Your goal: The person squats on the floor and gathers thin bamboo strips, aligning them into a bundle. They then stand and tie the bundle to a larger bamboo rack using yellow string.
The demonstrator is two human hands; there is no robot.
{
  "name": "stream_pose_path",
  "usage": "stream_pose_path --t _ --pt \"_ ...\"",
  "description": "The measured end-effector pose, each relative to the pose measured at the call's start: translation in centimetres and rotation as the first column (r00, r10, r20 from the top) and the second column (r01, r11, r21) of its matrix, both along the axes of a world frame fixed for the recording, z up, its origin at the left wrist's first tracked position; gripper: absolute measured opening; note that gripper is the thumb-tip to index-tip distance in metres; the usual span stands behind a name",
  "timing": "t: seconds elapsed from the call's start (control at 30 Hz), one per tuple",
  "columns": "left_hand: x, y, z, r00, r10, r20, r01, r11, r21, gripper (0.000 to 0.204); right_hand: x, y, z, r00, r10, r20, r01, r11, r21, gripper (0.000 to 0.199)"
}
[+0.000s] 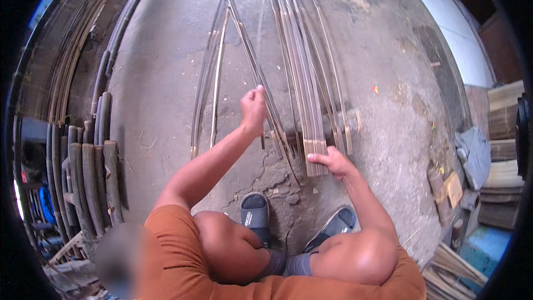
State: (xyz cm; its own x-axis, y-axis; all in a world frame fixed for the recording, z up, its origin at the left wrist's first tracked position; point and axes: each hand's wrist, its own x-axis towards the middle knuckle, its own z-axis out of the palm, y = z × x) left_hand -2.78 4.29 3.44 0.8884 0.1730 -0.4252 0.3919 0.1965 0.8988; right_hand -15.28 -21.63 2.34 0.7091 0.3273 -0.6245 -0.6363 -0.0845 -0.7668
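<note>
Long, thin bamboo strips fan out over the floor ahead of me. My left hand (254, 112) is closed around a few narrow bamboo strips (243, 32), which slant from the far left down toward my feet. Side by side, a flat bundle of bamboo strips (314, 145) is pinched at its near end by my right hand (333, 163), the thumb lying on top. Between my hands, near ends of some strips (283, 143) spread over the ground. Other loose strips (216, 91) lie left of my left hand, and a few more (338, 111) lie right of the bundle.
Upright wooden poles (89, 183) stand at the left, with long dark strips (66, 72) beyond. Stacked slats (502, 183), a grey cloth (472, 158) and cut wood pieces (444, 186) are at the right. Cracked concrete floor (161, 94) lies underneath; my sandalled feet (255, 216) are close in front.
</note>
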Motion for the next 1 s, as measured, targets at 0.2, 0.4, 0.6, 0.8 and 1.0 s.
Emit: stream_pose_path --t 0.2,0.4,0.6,0.8,1.0 --pt "3.8 5.5 2.5 0.962 0.117 0.247 -0.173 0.960 0.221 0.025 0.1 0.1 0.2 0.997 -0.017 -0.079 0.025 0.995 0.100 0.049" --pt "3.8 15.1 -3.0 0.986 0.005 0.168 -0.136 0.611 0.780 0.034 -0.2 -1.0 -2.4 0.993 -0.040 -0.108 0.052 0.993 0.105 0.044" --pt "1.1 26.7 -6.0 0.997 0.065 0.029 -0.053 0.395 0.917 0.034 0.1 -1.0 -0.4 0.995 -0.004 -0.099 0.022 0.984 0.179 0.038" --pt "-0.3 29.8 -6.1 0.989 0.115 -0.090 0.088 0.024 0.996 0.044 -0.1 -0.1 0.7 0.996 0.018 -0.090 -0.002 0.985 0.175 0.035" --pt "2.5 13.4 -3.7 0.931 -0.364 0.041 0.165 0.518 0.840 0.044 -0.5 2.7 1.7 0.993 -0.016 -0.113 0.045 0.965 0.259 0.031"
